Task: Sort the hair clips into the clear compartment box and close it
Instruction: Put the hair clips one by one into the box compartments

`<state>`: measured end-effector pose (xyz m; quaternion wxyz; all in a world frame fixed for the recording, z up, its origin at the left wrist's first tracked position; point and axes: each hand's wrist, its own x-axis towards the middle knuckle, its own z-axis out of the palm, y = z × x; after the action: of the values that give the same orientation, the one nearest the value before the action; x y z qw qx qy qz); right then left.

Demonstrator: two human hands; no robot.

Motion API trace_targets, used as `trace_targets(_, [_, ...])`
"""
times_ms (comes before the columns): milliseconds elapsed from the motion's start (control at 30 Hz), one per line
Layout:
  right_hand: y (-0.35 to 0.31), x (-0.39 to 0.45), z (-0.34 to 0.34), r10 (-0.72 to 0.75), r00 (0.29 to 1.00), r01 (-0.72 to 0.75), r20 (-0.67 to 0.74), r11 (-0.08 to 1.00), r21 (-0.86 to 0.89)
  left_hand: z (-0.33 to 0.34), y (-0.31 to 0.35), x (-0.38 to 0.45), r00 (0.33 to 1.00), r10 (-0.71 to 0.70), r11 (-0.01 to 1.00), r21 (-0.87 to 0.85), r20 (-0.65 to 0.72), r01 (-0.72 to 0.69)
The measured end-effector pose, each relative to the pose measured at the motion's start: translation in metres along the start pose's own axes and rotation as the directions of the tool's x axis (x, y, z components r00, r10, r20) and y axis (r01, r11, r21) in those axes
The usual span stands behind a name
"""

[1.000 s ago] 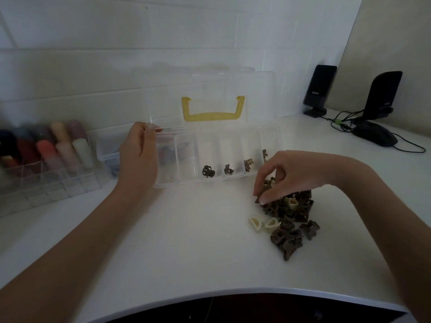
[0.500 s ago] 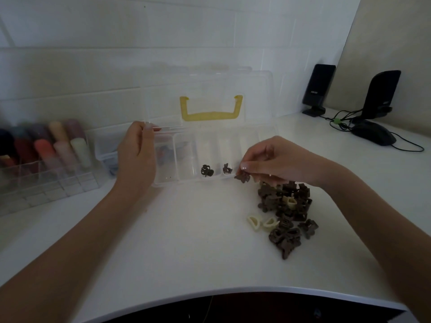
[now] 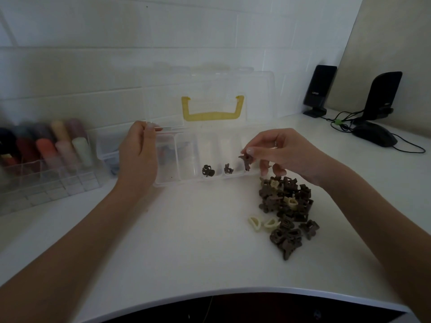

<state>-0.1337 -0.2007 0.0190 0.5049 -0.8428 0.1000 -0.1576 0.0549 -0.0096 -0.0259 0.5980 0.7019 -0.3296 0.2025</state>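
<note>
The clear compartment box (image 3: 186, 181) stands open on the white desk, its lid with a yellow handle (image 3: 212, 114) leaning back against the wall. My left hand (image 3: 138, 155) grips the box's left end, fingers curled over its back rim. My right hand (image 3: 283, 152) pinches a small brown hair clip (image 3: 245, 160) just above a compartment on the right side of the box. Two dark clips (image 3: 207, 170) lie in separate middle compartments. A pile of brown and cream hair clips (image 3: 285, 206) sits on the desk below my right hand.
A clear rack of coloured tubes (image 3: 46, 150) stands at the left against the wall. Two black speakers (image 3: 319, 90) and a black mouse (image 3: 374, 136) with cables sit at the back right. The desk's curved front edge (image 3: 233, 291) is near me.
My right hand picked a brown clip from the pile and carried it up and left to the box's right side. My left hand stayed on the box.
</note>
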Motion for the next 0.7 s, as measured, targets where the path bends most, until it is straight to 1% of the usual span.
trace_targets(100, [0.002,0.001,0.003,-0.067,0.99,0.068,-0.123,0.998,0.005,0.0,0.001,0.0,1.0,0.001,1.0,-0.006,0.001,-0.001])
trace_targets(200, [0.002,0.001,0.009,-0.155,0.972,0.159,-0.176,0.987,0.007,0.0,0.003,-0.001,1.0,-0.001,1.0,0.0,-0.008,0.001])
trace_targets(267, [0.003,0.001,0.015,-0.23,0.952,0.228,-0.201,0.973,-0.034,0.0,0.004,-0.002,1.0,0.0,1.0,-0.003,-0.016,0.0])
trace_targets(333, [0.006,0.0,0.021,-0.327,0.921,0.291,-0.209,0.938,-0.188,0.0,0.004,-0.003,1.0,0.001,1.0,-0.007,-0.018,-0.001])
trace_targets(400, [0.012,0.001,0.027,-0.41,0.899,0.333,-0.152,0.867,-0.371,0.001,0.005,-0.003,1.0,0.0,1.0,-0.007,-0.018,0.0])
trace_targets(433, [0.015,0.002,0.029,-0.419,0.9,0.334,-0.12,0.839,-0.429,0.001,0.005,-0.003,1.0,-0.001,1.0,-0.006,-0.016,0.001])
trace_targets(500, [0.016,0.003,0.029,-0.398,0.91,0.313,-0.115,0.842,-0.44,0.001,0.005,-0.002,1.0,0.0,1.0,0.0,-0.01,0.0])
trace_targets(567, [0.01,0.001,0.025,-0.36,0.923,0.294,-0.136,0.888,-0.354,0.001,0.004,-0.002,1.0,-0.004,1.0,0.018,-0.004,0.004])
trace_targets(600, [0.006,-0.001,0.021,-0.328,0.938,0.281,-0.109,0.907,-0.315,0.0,0.004,-0.002,1.0,-0.007,1.0,0.029,-0.002,0.007])
trace_targets(633, [0.002,-0.003,0.015,-0.287,0.957,0.264,-0.037,0.919,-0.292,0.0,0.004,-0.002,1.0,-0.012,0.999,0.036,-0.001,0.012])
trace_targets(667, [-0.001,-0.004,0.01,-0.226,0.971,0.238,0.075,0.929,-0.282,0.0,0.003,-0.002,1.0,-0.016,0.999,0.037,0.001,0.016])
trace_targets(700, [-0.004,-0.006,0.006,-0.14,0.968,0.196,0.207,0.939,-0.282,0.0,0.003,-0.002,1.0,-0.02,0.999,0.036,0.003,0.019])
